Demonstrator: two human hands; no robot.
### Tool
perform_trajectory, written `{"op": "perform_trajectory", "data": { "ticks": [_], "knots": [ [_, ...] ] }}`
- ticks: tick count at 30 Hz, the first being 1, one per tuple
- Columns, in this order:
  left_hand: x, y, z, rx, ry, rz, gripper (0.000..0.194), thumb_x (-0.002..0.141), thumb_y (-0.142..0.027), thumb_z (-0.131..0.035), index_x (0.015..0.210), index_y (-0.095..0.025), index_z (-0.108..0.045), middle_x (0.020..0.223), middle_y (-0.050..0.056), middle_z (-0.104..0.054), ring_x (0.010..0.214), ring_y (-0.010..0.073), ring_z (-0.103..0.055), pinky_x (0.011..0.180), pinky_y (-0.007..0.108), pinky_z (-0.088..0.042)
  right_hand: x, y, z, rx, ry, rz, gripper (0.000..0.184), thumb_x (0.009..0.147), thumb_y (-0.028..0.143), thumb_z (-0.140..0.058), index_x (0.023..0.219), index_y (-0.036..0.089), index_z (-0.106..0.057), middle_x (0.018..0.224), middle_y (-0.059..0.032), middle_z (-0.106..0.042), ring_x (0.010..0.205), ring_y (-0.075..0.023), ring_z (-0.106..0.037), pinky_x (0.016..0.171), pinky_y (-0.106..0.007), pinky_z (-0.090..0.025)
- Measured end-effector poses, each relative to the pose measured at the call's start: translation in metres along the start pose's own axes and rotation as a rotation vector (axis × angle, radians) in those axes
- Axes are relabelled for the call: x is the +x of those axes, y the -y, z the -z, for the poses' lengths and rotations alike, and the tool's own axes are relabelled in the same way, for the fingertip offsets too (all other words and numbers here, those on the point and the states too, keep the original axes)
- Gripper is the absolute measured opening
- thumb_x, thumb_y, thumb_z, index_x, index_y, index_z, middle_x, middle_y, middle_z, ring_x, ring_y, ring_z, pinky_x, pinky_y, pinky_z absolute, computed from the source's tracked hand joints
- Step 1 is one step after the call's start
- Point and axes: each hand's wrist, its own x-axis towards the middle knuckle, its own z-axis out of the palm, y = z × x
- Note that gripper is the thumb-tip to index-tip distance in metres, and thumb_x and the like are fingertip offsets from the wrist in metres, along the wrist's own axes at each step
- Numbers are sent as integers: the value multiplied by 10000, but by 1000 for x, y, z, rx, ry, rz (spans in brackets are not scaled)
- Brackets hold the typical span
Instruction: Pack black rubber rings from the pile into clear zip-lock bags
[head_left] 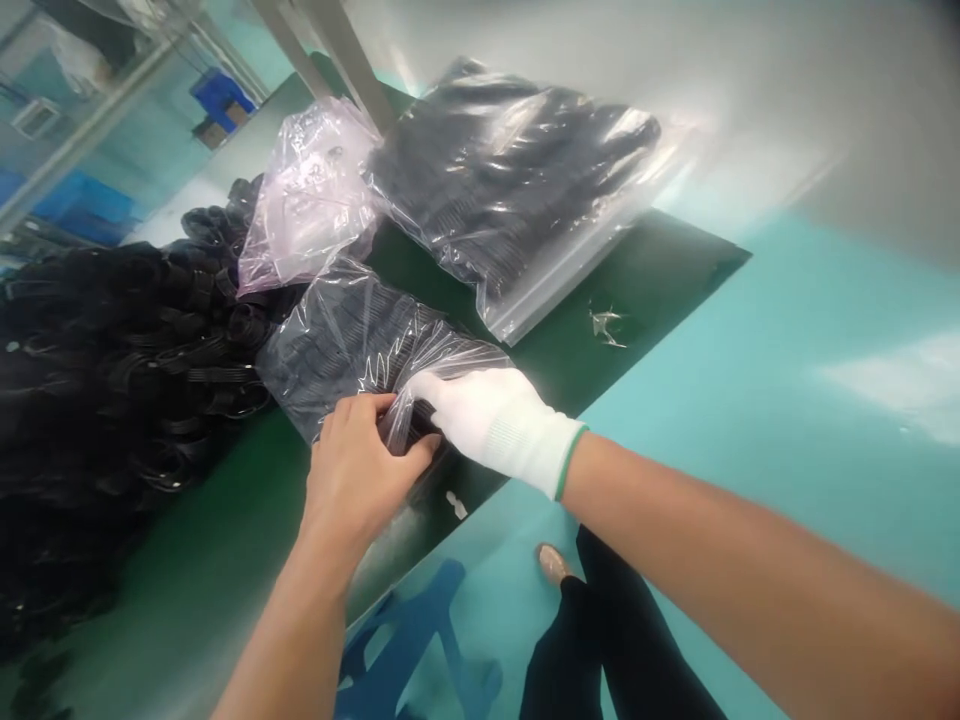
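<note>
A clear plastic bag [345,330] packed with rows of dark ribbed pieces lies on the green table top [675,265]. My bare left hand [367,440] grips the near side of this bag, fingers bent over the plastic and thumb by its gathered mouth. In a white glove with a green cuff, my right hand [480,410] is closed on the bunched film at the bag's right end. My palm hides its fingertips in part. Behind lies a larger filled clear bag [517,170], its flat edge toward the right.
A big heap of black coiled pieces [112,370] covers the table's left side. A crumpled pinkish plastic bag [315,190] rests against a metal post [345,60]. Small scraps [606,325] lie near the table edge. Below is a blue stool [427,640] on the turquoise floor.
</note>
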Motion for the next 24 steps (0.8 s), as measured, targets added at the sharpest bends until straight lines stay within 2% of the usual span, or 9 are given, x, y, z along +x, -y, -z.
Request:
{"op": "perform_trajectory", "data": {
  "ticks": [4, 9, 13, 19, 24],
  "knots": [
    [0, 0, -2, 23, -4, 5, 506, 631, -559, -555, 1006, -229, -476, 1013, 43, -498, 936, 235, -491, 707, 334, -396, 0, -2, 6, -20, -17, -4, 274, 818, 291, -426, 1091, 294, -437, 843, 11, -621, 742, -151, -578, 664, -273, -381],
    [-2, 0, -2, -9, -31, -39, 500, 641, -577, -531, 998, -232, -470, 998, 37, -497, 944, 237, -482, 737, 355, -388, 1, 4, 5, -54, -50, -19, 287, 801, 338, -432, 1084, 288, -437, 813, -1, -619, 717, -164, -578, 631, -278, -386],
    [-3, -1, -1, -6, -22, -42, 480, 645, -554, -535, 983, -222, -461, 988, 43, -491, 973, 248, -468, 760, 368, -379, 6, 11, 2, -69, -72, -76, 255, 779, 307, -422, 1031, 299, -459, 760, 10, -610, 651, -162, -568, 574, -269, -376],
    [-4, -3, 0, -12, -17, -31, 439, 644, -527, -552, 959, -237, -456, 988, 41, -483, 974, 249, -464, 774, 371, -371, 5, 12, 7, -71, -62, -108, 241, 766, 296, -448, 1001, 321, -494, 833, 25, -611, 726, -156, -559, 598, -262, -373],
    [-5, -2, 0, -26, -41, -50, 403, 639, -509, -560, 921, -242, -453, 980, 33, -485, 963, 244, -466, 779, 378, -368, 6, 11, 7, -66, -110, -132, 221, 751, 316, -475, 965, 345, -521, 834, 50, -613, 718, -153, -559, 572, -259, -359]
  ]
}}
